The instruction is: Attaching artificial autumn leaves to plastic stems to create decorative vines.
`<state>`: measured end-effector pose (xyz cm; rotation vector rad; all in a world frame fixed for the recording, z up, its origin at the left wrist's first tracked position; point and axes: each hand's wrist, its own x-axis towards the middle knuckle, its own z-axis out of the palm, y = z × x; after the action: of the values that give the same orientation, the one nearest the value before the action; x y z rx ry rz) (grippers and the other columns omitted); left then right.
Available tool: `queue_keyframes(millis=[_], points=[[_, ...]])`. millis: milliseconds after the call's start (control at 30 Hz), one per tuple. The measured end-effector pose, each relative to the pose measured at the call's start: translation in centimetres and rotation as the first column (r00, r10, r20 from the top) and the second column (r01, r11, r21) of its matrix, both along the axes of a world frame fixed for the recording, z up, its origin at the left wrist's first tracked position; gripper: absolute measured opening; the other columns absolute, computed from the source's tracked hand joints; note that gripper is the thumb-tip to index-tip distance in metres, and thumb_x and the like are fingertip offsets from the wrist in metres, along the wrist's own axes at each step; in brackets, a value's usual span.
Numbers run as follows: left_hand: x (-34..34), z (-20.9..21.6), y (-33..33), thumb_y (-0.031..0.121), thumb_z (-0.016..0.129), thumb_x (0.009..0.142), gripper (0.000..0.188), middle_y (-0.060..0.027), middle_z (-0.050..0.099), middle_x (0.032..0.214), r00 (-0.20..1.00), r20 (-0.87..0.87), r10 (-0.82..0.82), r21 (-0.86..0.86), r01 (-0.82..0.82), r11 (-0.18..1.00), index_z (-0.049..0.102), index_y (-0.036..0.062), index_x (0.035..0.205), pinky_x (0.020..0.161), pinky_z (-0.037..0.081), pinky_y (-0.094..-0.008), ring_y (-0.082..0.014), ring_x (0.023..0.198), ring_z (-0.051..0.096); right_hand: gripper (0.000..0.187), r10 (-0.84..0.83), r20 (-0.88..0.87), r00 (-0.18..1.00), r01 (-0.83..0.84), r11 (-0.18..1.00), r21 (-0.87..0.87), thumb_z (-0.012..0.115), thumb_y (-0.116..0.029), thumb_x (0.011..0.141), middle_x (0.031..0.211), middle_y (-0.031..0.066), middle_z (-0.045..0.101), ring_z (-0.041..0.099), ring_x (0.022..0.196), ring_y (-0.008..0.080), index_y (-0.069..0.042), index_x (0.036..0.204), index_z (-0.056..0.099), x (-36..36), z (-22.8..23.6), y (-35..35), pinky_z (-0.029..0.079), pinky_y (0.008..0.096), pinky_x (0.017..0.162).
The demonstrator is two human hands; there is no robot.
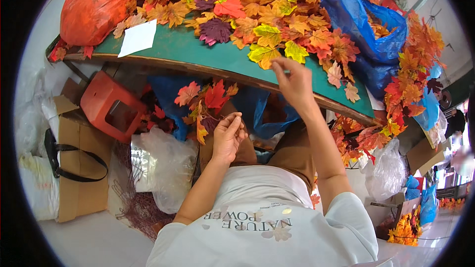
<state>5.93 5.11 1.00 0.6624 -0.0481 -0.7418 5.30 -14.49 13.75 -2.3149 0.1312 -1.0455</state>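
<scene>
Orange, red and yellow fabric maple leaves (pixel 277 24) lie heaped across the green-topped bench (pixel 198 52) in the head view. The right hand (pixel 296 85) reaches to the near edge of that pile, its fingers (pixel 281 65) pinched narrow just beside a yellow-green leaf (pixel 296 51); whether they already grip a stem I cannot tell. The left hand (pixel 227 136) sits lower, below the bench edge, fingers curled closed around the stem of a leafy sprig of red and orange leaves (pixel 208 100). Such leaves look light, soft and floppy, not fragile but apt to slip, so the stiffer stem seems the best place to pinch. An orange plastic bag (pixel 94 10) and a blue plastic bag (pixel 361 24) flank the heap.
</scene>
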Motion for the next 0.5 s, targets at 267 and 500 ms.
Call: queue_keyframes(millis=[267, 500], points=[[-1.2, 0.1, -1.0, 0.004, 0.054, 0.089, 0.023, -0.0021, 0.057, 0.084, 0.953, -0.211, -0.217, -0.135, 0.191, 0.972, 0.058, 0.0009, 0.111, 0.069, 0.051, -0.0243, -0.0062, 0.065, 0.055, 0.019, -0.305, -0.154, 0.940, 0.259, 0.931, -0.258, 0.053, -0.008, 0.080, 0.086, 0.0175, 0.065, 0.063, 0.081, 0.0329, 0.000, 0.091, 0.065, 5.2, 4.3, -11.4, 0.049, 0.0404, 0.073], [-0.5, -0.2, -0.8, 0.003, 0.053, 0.089, 0.021, -0.0013, 0.056, 0.083, 0.964, -0.200, -0.175, -0.122, 0.153, 0.981, 0.058, -0.0001, 0.109, 0.070, 0.052, -0.0225, -0.0064, 0.067, 0.056, 0.056, -0.490, -0.354, 0.797, 0.305, 0.831, -0.464, 0.062, -0.019, 0.071, 0.116, 0.0234, 0.056, 0.054, 0.107, 0.0358, -0.010, 0.126, 0.049, 2.9, 2.8, -17.1, 0.045, 0.0387, 0.089]])
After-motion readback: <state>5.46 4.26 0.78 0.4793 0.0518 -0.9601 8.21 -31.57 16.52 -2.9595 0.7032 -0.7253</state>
